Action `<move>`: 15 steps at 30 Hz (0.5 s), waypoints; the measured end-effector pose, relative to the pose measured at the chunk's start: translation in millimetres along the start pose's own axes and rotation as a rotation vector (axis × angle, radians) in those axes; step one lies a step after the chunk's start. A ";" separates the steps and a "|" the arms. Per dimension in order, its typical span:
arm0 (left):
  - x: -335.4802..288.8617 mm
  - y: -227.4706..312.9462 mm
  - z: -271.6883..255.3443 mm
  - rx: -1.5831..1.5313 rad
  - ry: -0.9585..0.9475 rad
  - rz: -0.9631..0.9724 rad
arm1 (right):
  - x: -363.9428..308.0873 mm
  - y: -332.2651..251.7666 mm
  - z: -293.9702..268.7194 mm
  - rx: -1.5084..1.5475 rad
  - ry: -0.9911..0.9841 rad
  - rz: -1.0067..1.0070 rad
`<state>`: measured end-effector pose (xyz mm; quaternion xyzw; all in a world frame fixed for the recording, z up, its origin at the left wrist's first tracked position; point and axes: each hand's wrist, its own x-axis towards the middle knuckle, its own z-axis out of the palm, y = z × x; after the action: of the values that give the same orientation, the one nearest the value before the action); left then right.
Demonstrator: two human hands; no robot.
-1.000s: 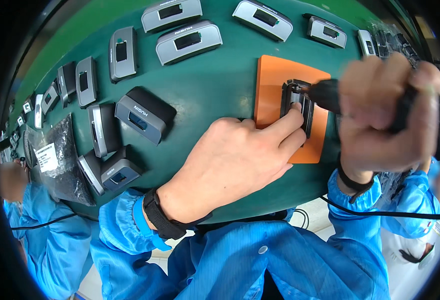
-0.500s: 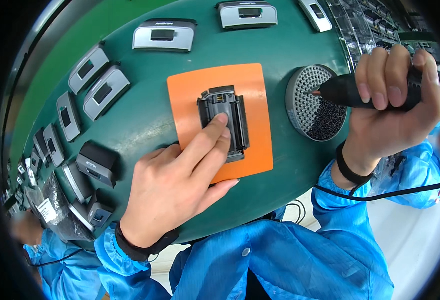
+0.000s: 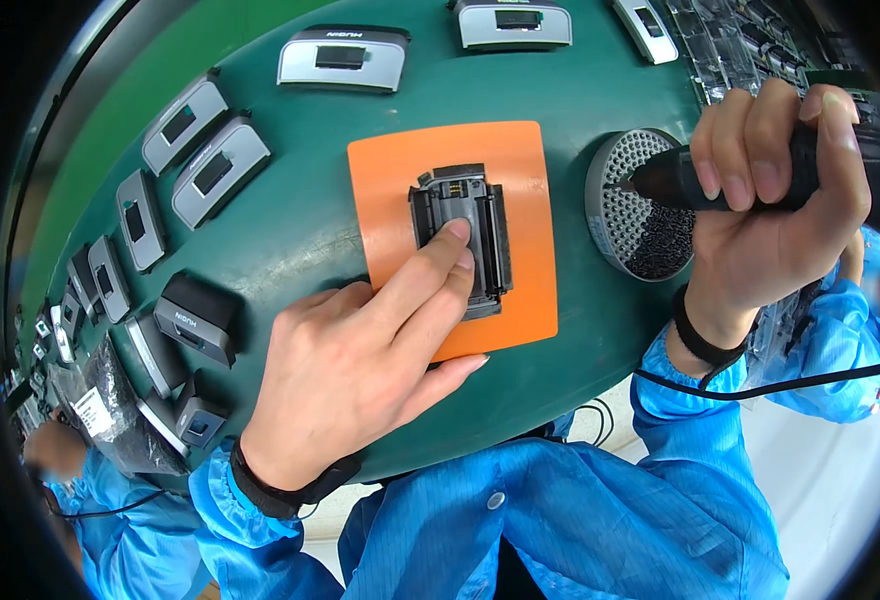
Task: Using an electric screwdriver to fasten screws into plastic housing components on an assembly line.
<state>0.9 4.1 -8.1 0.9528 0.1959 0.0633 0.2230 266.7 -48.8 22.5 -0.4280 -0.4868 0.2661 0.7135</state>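
Observation:
A black and grey device housing [image 3: 483, 205], its inner side facing up, lies on an orange mat [image 3: 390, 190] on the green table. The index and middle fingertips of my left hand [image 3: 345, 365] press on its middle and hide part of it; the thumb is stretched out apart over the mat's near edge. My right hand [image 3: 770, 200] is wrapped round a black electric screwdriver [image 3: 675, 178], held nearly level. Its tip hovers over a round grey screw tray [image 3: 598, 215] with a perforated plate. Small black screws [image 3: 660, 245] are heaped in the tray's near right part.
Several silver-grey casings, such as one at the back [image 3: 342, 58], stand along the table's far and left edges. A dark casing [image 3: 198, 318] and a plastic bag [image 3: 115, 410] lie at left. Clear plastic trays [image 3: 705, 50] are at far right. A cord [image 3: 760, 388] trails from my right wrist strap.
My right hand and the screwdriver have moved a little left over the screw tray. My left fingers stay on the housing. The table's contents have shifted slightly right in view.

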 end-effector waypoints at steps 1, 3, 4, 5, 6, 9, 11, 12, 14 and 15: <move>-1.1 -0.3 -0.4 0.000 0.003 -0.008 | -1.2 0.3 2.9 -0.026 0.005 0.000; -3.6 -1.3 -1.4 0.019 -0.003 -0.005 | -3.1 2.9 8.2 -0.045 0.001 0.001; -4.1 -2.0 -1.1 0.018 0.001 -0.009 | -4.3 3.3 9.4 -0.053 -0.018 -0.011; -5.3 -2.9 -0.1 0.008 0.009 -0.005 | -5.0 3.5 11.3 -0.060 -0.038 -0.023; -6.6 -3.9 0.2 -0.001 0.017 -0.002 | -5.3 3.2 14.7 -0.058 -0.046 -0.023; -3.5 -3.2 -1.9 0.013 0.008 0.026 | -2.7 -2.7 7.0 -0.031 -0.020 -0.063; -6.7 -4.5 -0.4 0.012 0.018 0.010 | -1.8 -29.5 2.8 0.025 -0.047 -0.004; -8.5 -4.3 0.6 -0.002 0.025 0.030 | -1.3 -40.9 2.5 0.036 -0.016 0.029; -10.4 -4.4 0.4 -0.016 0.019 0.010 | 10.1 -36.2 20.0 0.228 0.160 -0.044; -12.0 -4.5 1.1 -0.029 0.014 0.007 | 11.2 -37.9 13.8 0.066 0.003 -0.141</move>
<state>-11.4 2.6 -11.5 0.9497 0.1931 0.0738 0.2353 256.9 -53.7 62.9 -0.3692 -0.5058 0.2305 0.7448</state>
